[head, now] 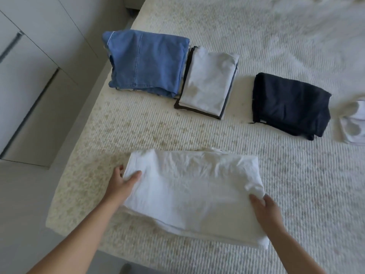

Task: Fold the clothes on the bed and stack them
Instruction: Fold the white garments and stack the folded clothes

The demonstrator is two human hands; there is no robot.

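Garment in hand: I have a white folded garment (pixel 192 191) lying flat on the bed (pixel 276 46) at about 6 o'clock, nearest to me, several layers thick.
Left hand: my left hand (pixel 123 183) grips the garment's left edge, thumb on top and fingers tucked at or under the edge.
Right hand: my right hand (pixel 264 206) pinches the right edge at about 4 o'clock, fingers curled onto the cloth.
Done so far: blue denim jeans (pixel 147 62) sit folded at 11 o'clock; just beside them, touching, a light grey top (pixel 209 80) rests on a dark folded piece; a navy garment (pixel 290 103) lies folded at 2 o'clock, apart from the rest.
Uncertain: a white item (pixel 353 123) at 3 o'clock is cut off by the frame edge; I cannot tell whether it is folded.
Left to do: I judge the folding nearly finished; this white piece may need one more fold, and the separate piles are not yet gathered into one stack.
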